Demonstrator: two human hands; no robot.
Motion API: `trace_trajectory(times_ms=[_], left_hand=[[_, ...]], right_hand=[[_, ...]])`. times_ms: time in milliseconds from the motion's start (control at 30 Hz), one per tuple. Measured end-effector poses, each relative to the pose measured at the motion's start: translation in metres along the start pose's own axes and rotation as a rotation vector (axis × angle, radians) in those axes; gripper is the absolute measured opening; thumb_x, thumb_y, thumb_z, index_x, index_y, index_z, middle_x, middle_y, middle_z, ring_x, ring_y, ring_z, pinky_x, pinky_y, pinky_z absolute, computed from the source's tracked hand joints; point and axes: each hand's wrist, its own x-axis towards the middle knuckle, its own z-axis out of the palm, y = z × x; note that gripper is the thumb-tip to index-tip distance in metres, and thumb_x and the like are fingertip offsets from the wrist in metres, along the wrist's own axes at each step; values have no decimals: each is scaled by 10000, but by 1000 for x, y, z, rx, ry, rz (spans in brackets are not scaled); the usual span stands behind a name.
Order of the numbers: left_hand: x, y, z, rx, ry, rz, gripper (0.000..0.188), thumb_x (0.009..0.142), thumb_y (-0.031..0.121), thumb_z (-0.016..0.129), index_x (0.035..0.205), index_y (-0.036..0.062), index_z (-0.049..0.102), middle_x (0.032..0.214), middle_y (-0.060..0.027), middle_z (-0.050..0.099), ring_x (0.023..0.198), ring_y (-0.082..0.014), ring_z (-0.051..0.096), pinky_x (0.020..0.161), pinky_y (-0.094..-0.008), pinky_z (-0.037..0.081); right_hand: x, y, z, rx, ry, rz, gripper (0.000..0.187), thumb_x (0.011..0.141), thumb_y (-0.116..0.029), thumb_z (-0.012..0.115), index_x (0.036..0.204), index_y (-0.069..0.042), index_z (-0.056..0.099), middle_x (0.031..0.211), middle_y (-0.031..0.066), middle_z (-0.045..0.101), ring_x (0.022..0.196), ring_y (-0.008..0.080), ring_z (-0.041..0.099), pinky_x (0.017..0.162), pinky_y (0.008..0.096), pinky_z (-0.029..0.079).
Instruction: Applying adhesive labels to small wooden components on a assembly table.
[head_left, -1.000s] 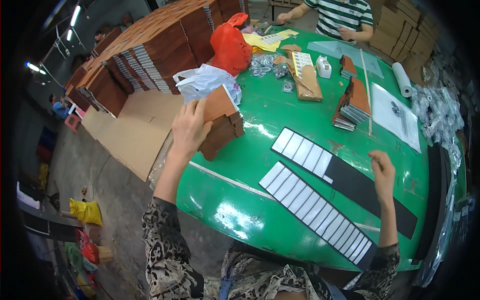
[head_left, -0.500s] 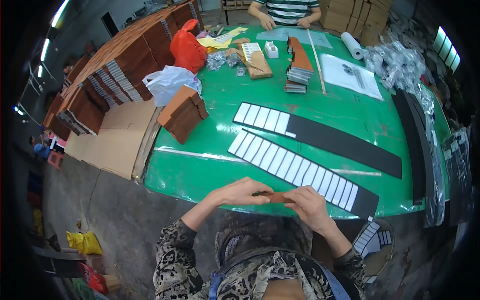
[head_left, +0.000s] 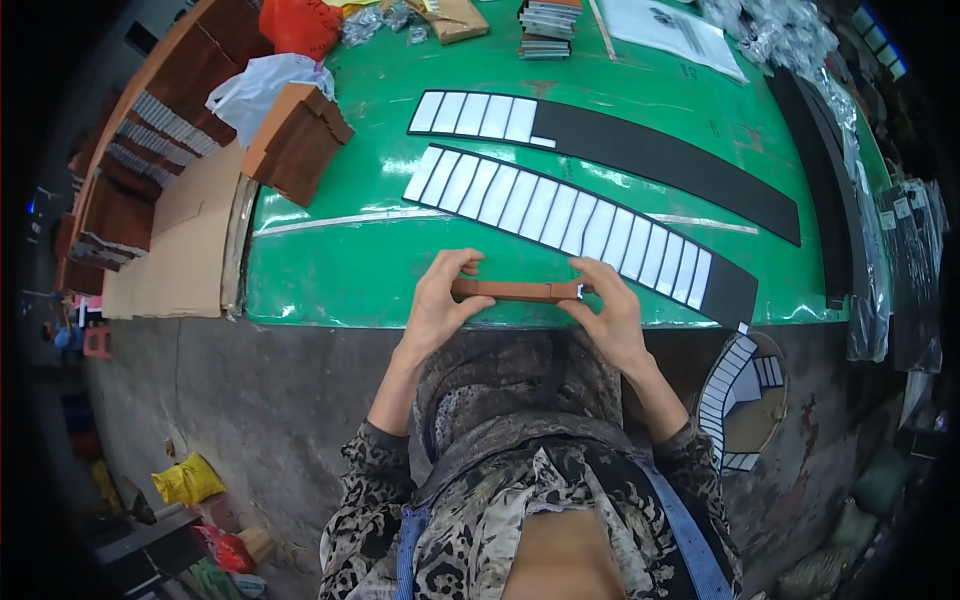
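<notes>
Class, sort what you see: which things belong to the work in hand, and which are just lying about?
Seemingly part of the work:
brown piece, held between left hand and right hand
similar brown stack
perhaps the nearer black strip with white patches

Seemingly just lying about:
red bag
white plastic bag
yellow bag

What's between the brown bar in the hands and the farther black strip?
The nearer black strip, bearing white rectangles, lies between the brown bar and the farther black strip; green tabletop shows on both sides. Seen in the head view.
</notes>
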Motion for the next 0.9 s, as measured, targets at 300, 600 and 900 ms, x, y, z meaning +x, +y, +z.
trace_trajectory(times_ms=[300,600,900], left_hand=[[-18,-19,-13,-42,49,-139,339,676,22,748,989,16,616,919,-108,641,797,-234,630,687,-304,489],[-10,-6,6,-81,19,-154,268,662,-49,715,913,-4,634,857,-120,645,766,-230,629,677,-306,486],[-6,-2,13,-102,-14,-104,329,608,-99,712,910,2,627,892,-107,656,808,-213,629,729,-293,490]], right_hand=[[29,1,-25,121,-283,97,302,784,-58,634,1081,-10,610,1045,103,645,944,218,624,848,328,481],[72,33,-77,-492,-214,13,603,688,-249,766,1215,-73,531,1239,181,519,1160,346,474,948,471,386],[96,56,1,-525,-327,-202,674,638,-333,787,1215,-100,527,1318,225,414,1238,394,377,947,569,316]])
